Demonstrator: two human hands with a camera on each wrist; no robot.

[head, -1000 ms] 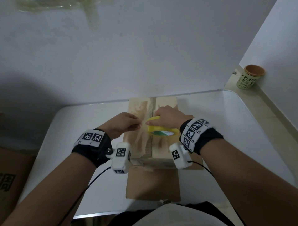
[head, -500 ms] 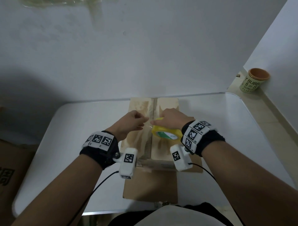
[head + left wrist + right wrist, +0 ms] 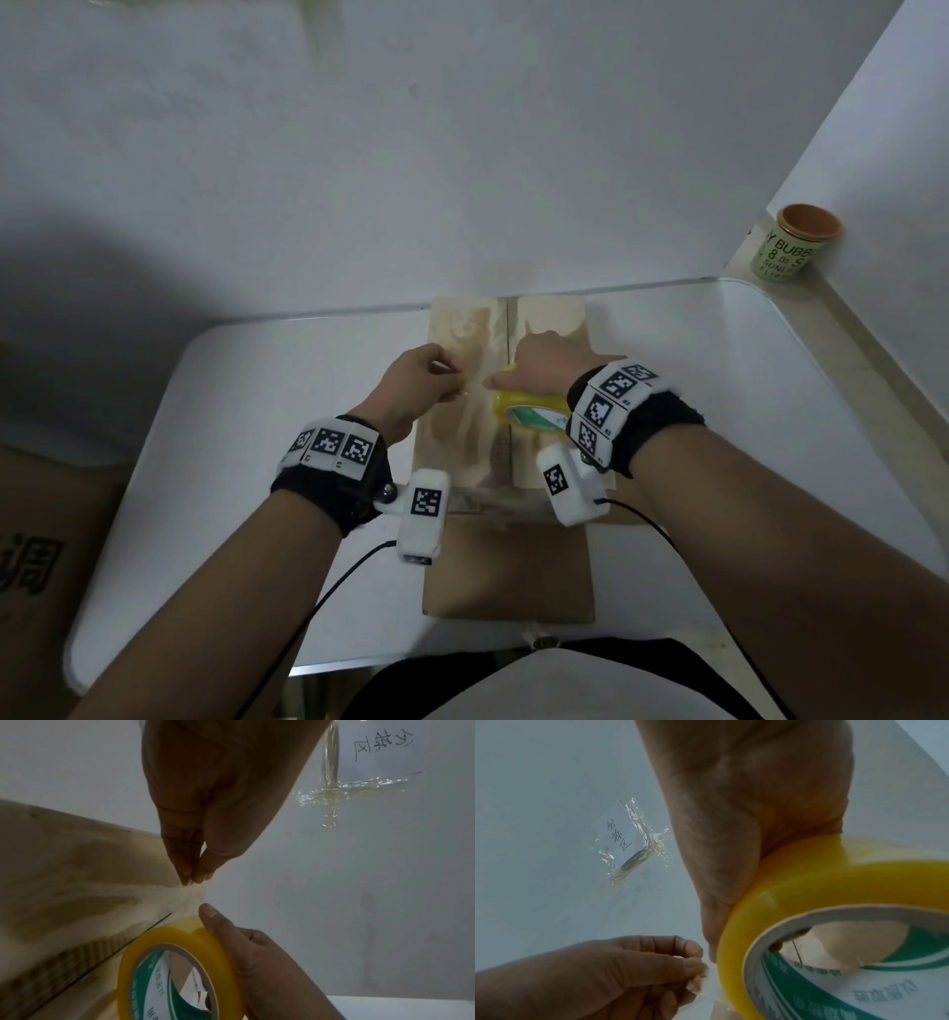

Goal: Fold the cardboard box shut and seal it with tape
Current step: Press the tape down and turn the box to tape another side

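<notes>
A brown cardboard box (image 3: 462, 447) stands on the white table (image 3: 246, 442), its top flaps folded shut with a seam down the middle. My right hand (image 3: 544, 365) grips a yellow tape roll (image 3: 531, 413) (image 3: 180, 969) (image 3: 834, 933) above the box top. My left hand (image 3: 426, 380) pinches the clear free end of the tape (image 3: 700, 981) between thumb and fingertips (image 3: 190, 876), just left of the roll. A short clear strip spans the gap between my hands.
A green paper cup (image 3: 791, 246) stands on a ledge at the far right. A large cardboard carton (image 3: 46, 560) sits off the table's left side. A taped paper note (image 3: 621, 837) hangs on the white wall behind the table.
My left hand has drawn a little to the left, away from the roll, with the tape end in its pinch. The right hand still holds the roll over the box.
</notes>
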